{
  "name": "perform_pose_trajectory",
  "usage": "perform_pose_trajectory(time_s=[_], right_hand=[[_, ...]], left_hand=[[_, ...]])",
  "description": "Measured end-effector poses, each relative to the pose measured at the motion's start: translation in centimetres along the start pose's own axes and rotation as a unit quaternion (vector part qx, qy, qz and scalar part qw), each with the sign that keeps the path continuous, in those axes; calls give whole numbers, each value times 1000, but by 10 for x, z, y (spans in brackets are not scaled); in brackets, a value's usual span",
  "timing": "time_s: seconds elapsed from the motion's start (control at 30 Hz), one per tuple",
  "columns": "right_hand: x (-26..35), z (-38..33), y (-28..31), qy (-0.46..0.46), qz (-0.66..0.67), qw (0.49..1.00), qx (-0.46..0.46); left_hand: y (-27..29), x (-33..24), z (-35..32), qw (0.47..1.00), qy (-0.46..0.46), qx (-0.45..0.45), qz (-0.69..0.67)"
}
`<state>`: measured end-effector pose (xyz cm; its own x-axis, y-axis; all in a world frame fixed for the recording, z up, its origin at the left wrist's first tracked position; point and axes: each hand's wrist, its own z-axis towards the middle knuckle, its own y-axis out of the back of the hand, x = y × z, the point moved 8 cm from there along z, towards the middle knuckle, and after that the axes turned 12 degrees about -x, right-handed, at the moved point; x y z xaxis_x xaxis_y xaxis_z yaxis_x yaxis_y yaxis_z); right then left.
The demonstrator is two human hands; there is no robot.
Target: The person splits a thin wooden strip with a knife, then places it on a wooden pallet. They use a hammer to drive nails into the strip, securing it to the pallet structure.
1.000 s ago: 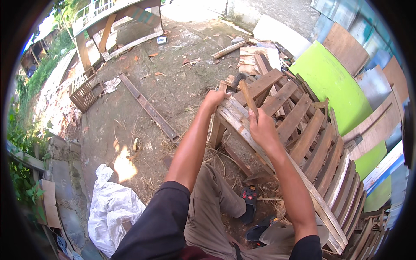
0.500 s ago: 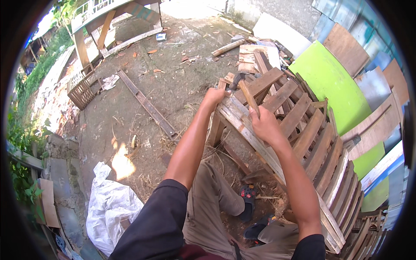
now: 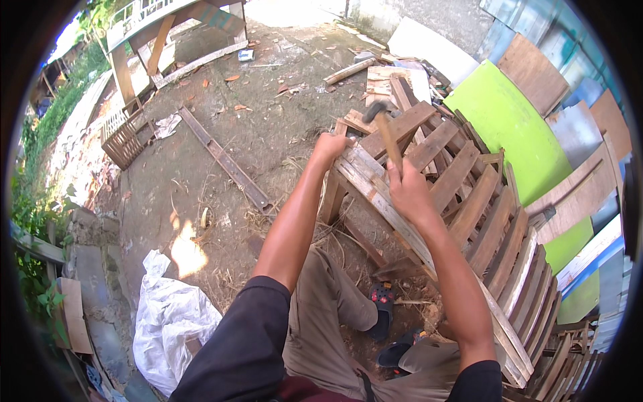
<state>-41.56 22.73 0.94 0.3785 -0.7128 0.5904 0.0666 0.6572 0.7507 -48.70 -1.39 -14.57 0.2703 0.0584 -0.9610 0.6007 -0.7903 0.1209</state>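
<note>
My right hand (image 3: 410, 194) is wrapped round the wooden handle of a hammer (image 3: 388, 142). The hammer's dark head is raised just above the far end of a slatted wooden frame (image 3: 485, 238). My left hand (image 3: 333, 149) closes on that same far corner, at the end of a pale, worn side rail (image 3: 385, 201). Whether its fingers also hold something small, such as a nail, I cannot make out. Brown slats run side by side from the rail toward the right.
Scrap wood (image 3: 395, 87) is heaped beyond the frame. Bright green board (image 3: 516, 134) and other sheets lean along the right. On the ground lie a long metal channel (image 3: 224, 161), a slatted crate (image 3: 122, 139) and a white sack (image 3: 171, 321). A wooden table-like structure (image 3: 181, 40) stands far left.
The hammer head has lifted slightly away from the frame's corner and shifted a little right. My left hand stays at the corner.
</note>
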Motion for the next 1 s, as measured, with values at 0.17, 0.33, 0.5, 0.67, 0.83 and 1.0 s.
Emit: perform_pose_trajectory(time_s=[0.17,0.33,0.5,0.67,0.83,1.0], right_hand=[[-5,13,18,9,53,996,-66],[-12,9,3,14,25,999,41],[-7,4,1,31,8,999,-16],[-8,4,11,-3,59,997,-42],[-3,8,9,48,30,998,1],[4,4,-1,33,4,997,63]], left_hand=[[0,-12,-12,1000,-14,-7,22],[1,-9,-12,1000,1,-4,17],[2,-8,-5,1000,-14,-6,16],[4,-12,-11,999,-17,-17,31],[1,-15,-13,999,-23,-12,23],[5,-8,-3,998,-31,-20,41]])
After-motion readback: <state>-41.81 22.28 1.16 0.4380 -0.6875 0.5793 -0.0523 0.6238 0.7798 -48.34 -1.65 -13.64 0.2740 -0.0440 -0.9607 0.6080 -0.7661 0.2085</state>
